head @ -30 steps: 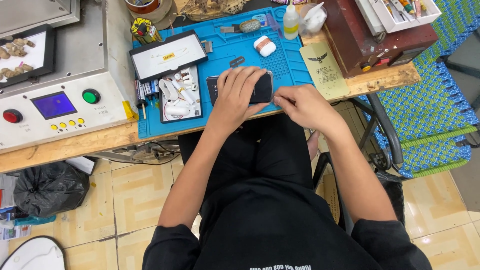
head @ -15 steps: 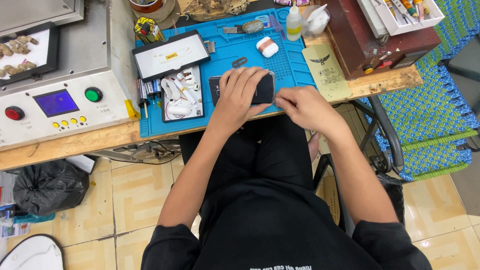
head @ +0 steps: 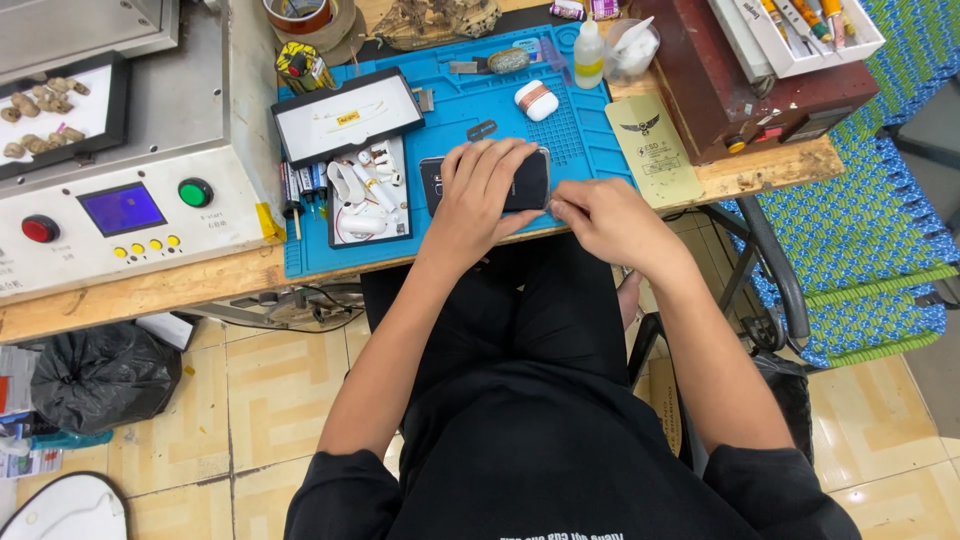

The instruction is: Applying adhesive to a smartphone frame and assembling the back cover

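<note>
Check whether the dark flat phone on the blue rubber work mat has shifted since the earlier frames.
No. The dark phone lies at the same spot on the blue mat, just right of the black parts tray, under the left hand.

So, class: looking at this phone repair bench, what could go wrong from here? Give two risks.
1. The dark phone lies near the front edge of the blue mat; if the left hand slips, it could slide off onto the tiled floor.
2. The right hand works at the phone's edge; too much force there might crack it.
</note>
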